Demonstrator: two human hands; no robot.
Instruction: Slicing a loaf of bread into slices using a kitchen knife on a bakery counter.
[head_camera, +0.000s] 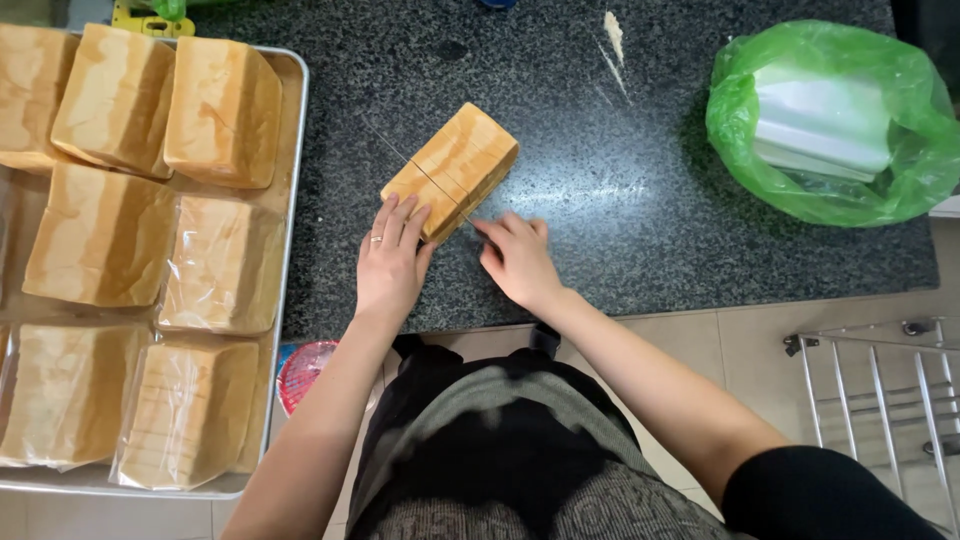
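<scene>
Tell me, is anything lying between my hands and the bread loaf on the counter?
Nothing visible. The left hand already rests against the near end of the bread loaf, and the right hand sits just beside it, holding a thin blade that runs across the top of the loaf. The dark counter around them is bare.

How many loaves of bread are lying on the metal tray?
8, some cut off by the frame: three in the back row, two in the middle, three in front.

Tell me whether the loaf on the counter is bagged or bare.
Bare: the loaf shows no plastic, unlike the wrapped loaves on the tray.
</scene>
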